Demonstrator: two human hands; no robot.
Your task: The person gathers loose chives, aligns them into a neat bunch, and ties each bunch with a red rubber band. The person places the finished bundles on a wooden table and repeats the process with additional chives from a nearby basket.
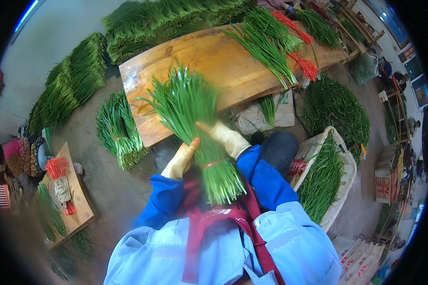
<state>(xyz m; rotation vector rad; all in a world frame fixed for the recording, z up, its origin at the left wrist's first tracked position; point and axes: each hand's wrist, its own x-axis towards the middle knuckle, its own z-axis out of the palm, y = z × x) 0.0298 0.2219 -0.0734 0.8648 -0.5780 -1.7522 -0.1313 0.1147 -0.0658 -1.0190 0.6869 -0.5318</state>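
A large bundle of green garlic chives is held upright before my chest, its leaves reaching over the near edge of the wooden table. One red band rings it above the pale cut stems. My left hand, in a cream rubber glove, grips the bundle's left side with the thumb up. On the other side my right hand, gloved alike, presses against the leaves; its fingertips are partly blurred and hidden. Loose chives and bunches of red ties lie on the table's right part.
Banded bundles stand on the floor left of the table. Stacked chives line the wall. At my right are a white plastic crate of chives and a leafy heap. Another person sits far left by a small board.
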